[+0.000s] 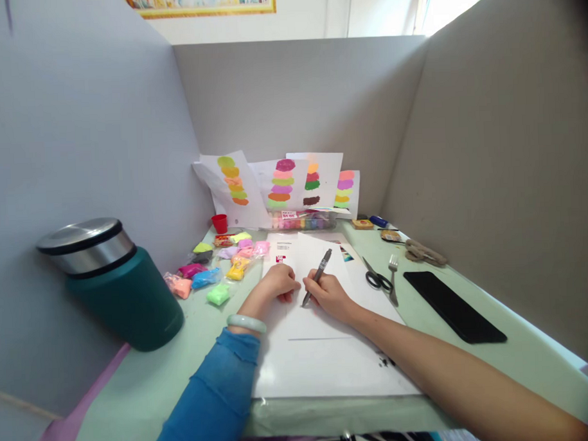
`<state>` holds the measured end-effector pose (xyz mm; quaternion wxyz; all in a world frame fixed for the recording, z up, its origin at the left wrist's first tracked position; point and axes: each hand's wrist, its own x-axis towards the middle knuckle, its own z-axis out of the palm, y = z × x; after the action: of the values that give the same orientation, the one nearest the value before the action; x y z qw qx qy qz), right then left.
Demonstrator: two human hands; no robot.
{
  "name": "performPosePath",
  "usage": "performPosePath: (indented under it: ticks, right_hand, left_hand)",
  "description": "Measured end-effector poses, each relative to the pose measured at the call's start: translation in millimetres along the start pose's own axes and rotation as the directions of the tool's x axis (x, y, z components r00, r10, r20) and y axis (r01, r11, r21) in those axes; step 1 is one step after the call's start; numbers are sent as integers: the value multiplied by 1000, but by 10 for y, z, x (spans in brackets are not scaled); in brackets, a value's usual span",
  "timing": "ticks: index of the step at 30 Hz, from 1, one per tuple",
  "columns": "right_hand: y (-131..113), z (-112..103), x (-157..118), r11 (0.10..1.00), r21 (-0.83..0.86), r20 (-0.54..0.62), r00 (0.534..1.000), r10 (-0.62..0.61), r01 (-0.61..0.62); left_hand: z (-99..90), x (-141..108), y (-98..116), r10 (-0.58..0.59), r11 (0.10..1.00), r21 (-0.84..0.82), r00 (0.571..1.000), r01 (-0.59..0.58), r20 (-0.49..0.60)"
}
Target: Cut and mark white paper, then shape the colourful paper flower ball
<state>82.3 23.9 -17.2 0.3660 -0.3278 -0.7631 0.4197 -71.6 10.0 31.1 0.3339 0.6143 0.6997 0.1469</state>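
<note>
A grey pen [318, 275] is pinched in my right hand [331, 296], its tip down on a white sheet of paper [321, 325]. Just left of the pen, my left hand [281, 283] rests on the same sheet with its fingers curled; whether anything is under them is hidden. No marks can be made out near the pen tip. Beneath the sheet lies a larger white board or pad [328, 377] with small dark marks near its right side.
Left are a green bottle [127, 297], coloured clay packets [218, 294] and a red cup [219, 224]. Scissors [378, 280], a fork [393, 278], a black phone-like slab [454, 305] and rope [425, 252] lie right. Painted sheets [235, 190] lean behind.
</note>
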Motion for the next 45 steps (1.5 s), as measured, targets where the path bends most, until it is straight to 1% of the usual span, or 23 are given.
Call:
performPosePath:
  ticks: [15,22,35,45]
  right_hand:
    - [-36,-10,2,1000,-13,-46,999,11,-11]
    - [-43,-7,0,1000,-19,-47,999,13,-14]
    - [-44,-8,-3,1000,-3,-47,999,17,-17]
    - [-38,-4,-5,1000,2,-38,999,26,-26]
  left_hand:
    - [11,27,-19,-5,1000,-16,1000,5,-8]
    - [-8,-19,15,-7,1000,-20,1000,7,-4]
    - [-9,-28,14,-6,1000,-13,1000,6,-8]
    - [11,31,-30,-3,1000,-13,1000,3,3]
